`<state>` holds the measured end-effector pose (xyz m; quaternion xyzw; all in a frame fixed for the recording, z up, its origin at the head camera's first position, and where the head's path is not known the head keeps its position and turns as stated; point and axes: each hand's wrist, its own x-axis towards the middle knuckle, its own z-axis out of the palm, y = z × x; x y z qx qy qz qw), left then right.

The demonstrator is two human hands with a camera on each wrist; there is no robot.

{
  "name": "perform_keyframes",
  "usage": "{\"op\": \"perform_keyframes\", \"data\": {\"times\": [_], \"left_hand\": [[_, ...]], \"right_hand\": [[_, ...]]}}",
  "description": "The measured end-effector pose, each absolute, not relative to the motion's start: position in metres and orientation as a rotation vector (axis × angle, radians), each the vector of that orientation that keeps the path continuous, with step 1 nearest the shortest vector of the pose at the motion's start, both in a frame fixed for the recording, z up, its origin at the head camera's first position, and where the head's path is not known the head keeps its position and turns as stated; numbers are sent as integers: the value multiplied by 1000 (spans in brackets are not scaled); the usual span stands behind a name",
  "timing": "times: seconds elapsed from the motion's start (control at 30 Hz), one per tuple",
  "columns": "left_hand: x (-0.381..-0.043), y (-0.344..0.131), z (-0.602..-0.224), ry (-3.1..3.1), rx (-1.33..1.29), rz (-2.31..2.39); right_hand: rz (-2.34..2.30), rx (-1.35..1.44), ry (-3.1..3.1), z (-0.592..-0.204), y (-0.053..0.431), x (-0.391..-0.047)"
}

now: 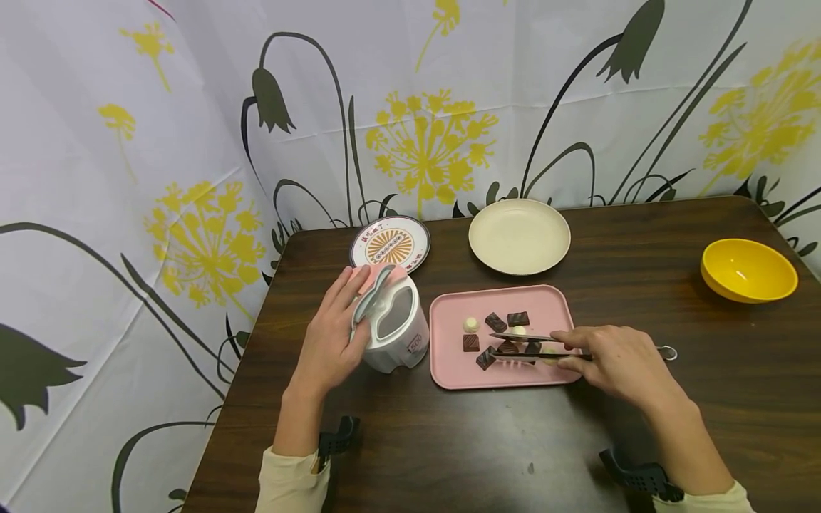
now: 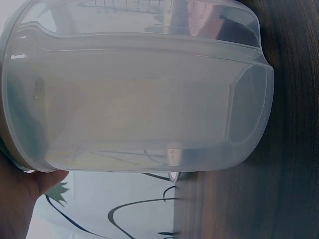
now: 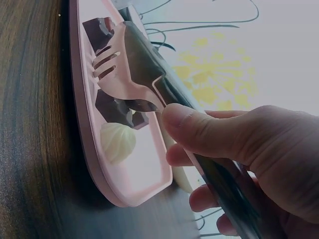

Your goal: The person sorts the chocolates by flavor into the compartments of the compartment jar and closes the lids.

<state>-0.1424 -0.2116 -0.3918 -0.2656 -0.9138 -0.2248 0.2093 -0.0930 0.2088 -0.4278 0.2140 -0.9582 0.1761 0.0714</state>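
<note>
My left hand (image 1: 330, 342) grips the lid of a translucent plastic container (image 1: 400, 349), its thumb at the grey edge and the fingers over the pink part. The lid's grey flap (image 1: 373, 296) is tilted up beside the opening. In the left wrist view the container's clear wall (image 2: 134, 99) fills most of the frame. My right hand (image 1: 622, 363) holds metal tongs (image 1: 539, 354) with a slotted, fork-like end, low over a pink tray (image 1: 449, 370). Dark chocolates (image 1: 471, 343) and cream-coloured swirled sweets (image 3: 118, 142) lie on it. Whether the tongs pinch a piece, I cannot tell.
Behind the container lies a patterned plate (image 1: 390, 242), and a cream plate (image 1: 519, 236) stands behind the tray. A yellow bowl (image 1: 749, 271) sits at the far right of the dark wooden table (image 1: 474, 449). A flower-printed curtain (image 1: 449, 71) hangs behind the table.
</note>
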Motion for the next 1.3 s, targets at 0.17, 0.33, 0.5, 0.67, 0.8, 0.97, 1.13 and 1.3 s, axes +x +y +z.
{"op": "perform_keyframes", "data": {"times": [0.17,0.33,0.5,0.67,0.8,0.97,1.13,1.3], "left_hand": [[-143,-212,-393,-2536,-744,-633],[-143,-212,-393,-2543,-739,-635],[-142,-212,-393,-2559,-727,-633],[-142,-212,-392,-2558,-732,-641],[-143,-212,-393,-2557,-735,-641],[-144,-213,-394,-2567,-730,-628],[-144,-213,-394,-2564,-730,-632],[-145,-212,-394,-2542,-742,-636]], "right_hand": [[517,643,-2855,-428,212,-92],[541,637,-2823,-427,215,-91],[560,628,-2792,-423,217,-91],[573,642,-2709,-417,215,-91],[581,707,-2605,-408,209,-92],[610,795,-2466,-393,195,-94],[624,860,-2365,-378,175,-96],[644,915,-2313,-365,151,-101]]}}
